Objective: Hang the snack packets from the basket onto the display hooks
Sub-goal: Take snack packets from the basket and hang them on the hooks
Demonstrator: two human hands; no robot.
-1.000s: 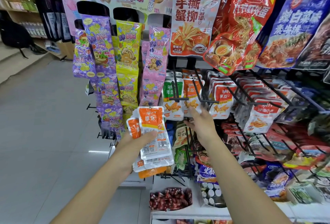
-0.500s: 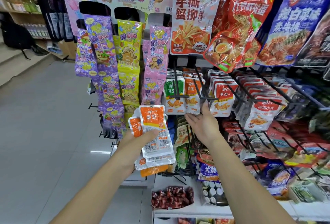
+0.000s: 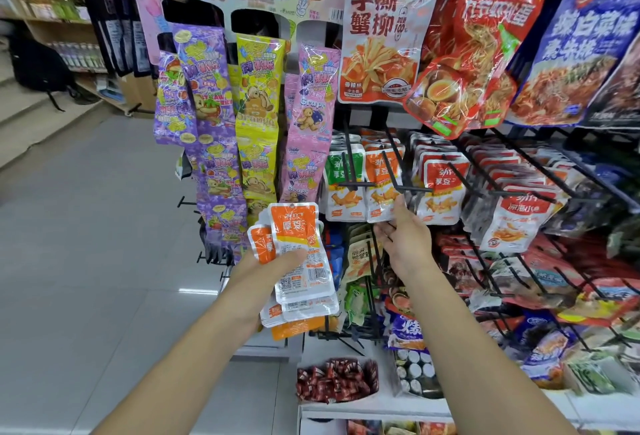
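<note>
Snack packets (image 3: pixel 298 261), orange and white, sit fanned in the left hand (image 3: pixel 258 275), thumb clamped across them. Right hand (image 3: pixel 407 240) is loose and empty just under a black display hook (image 3: pixel 415 189). They look light, floppy, slick; pinch one near its top hole.

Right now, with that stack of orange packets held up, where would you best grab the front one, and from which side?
Probably pinch the front orange packet at its upper right corner, coming from the right. That top half stands free above the left hand, whose thumb pins the lower half, and the open right hand is on that side.
</note>
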